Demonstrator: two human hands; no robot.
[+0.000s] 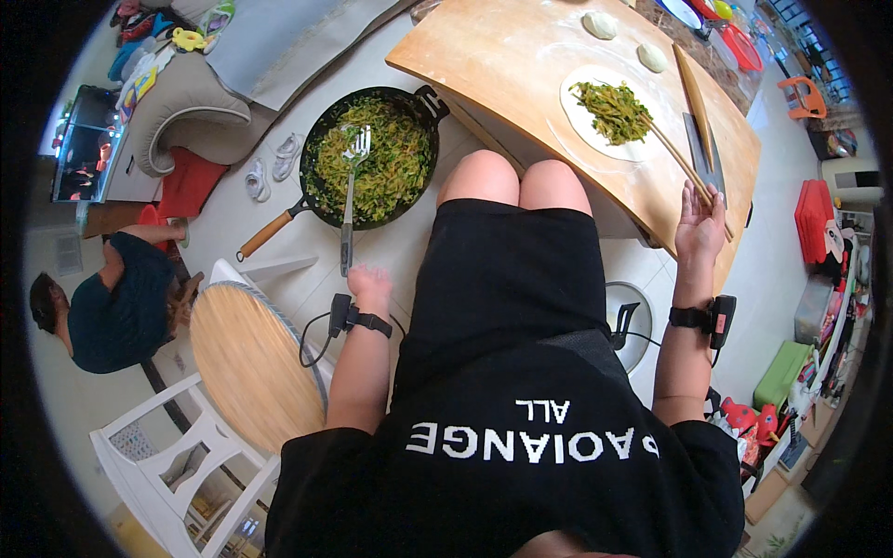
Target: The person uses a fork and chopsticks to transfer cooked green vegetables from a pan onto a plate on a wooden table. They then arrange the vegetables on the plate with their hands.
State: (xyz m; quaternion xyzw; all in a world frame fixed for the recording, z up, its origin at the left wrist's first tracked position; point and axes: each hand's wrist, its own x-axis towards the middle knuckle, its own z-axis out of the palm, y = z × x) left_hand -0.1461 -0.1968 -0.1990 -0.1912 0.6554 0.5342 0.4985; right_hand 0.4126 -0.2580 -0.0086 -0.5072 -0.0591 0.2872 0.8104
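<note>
My right hand [700, 227], palm up, holds a pair of wooden chopsticks [673, 151], whose tips touch chopped green vegetable filling [610, 111]. That filling lies on a flat round dough wrapper [576, 129] on the floured wooden board [502, 63]. A tapered wooden rolling pin [693, 101] rests over a metal blade [698, 150] close by. My left hand [370, 284], blurred and loosely curled, is beside the handle end of a slotted metal turner [351, 185]. The turner lies across a black wok [307, 157] of the same filling [398, 160].
Two dough balls [600, 26] [652, 58] sit at the board's far side. A round wooden table [254, 363] and a white chair [188, 460] stand left. Another person [122, 300] sits beyond them. Near my right leg is a lidded pot [635, 349].
</note>
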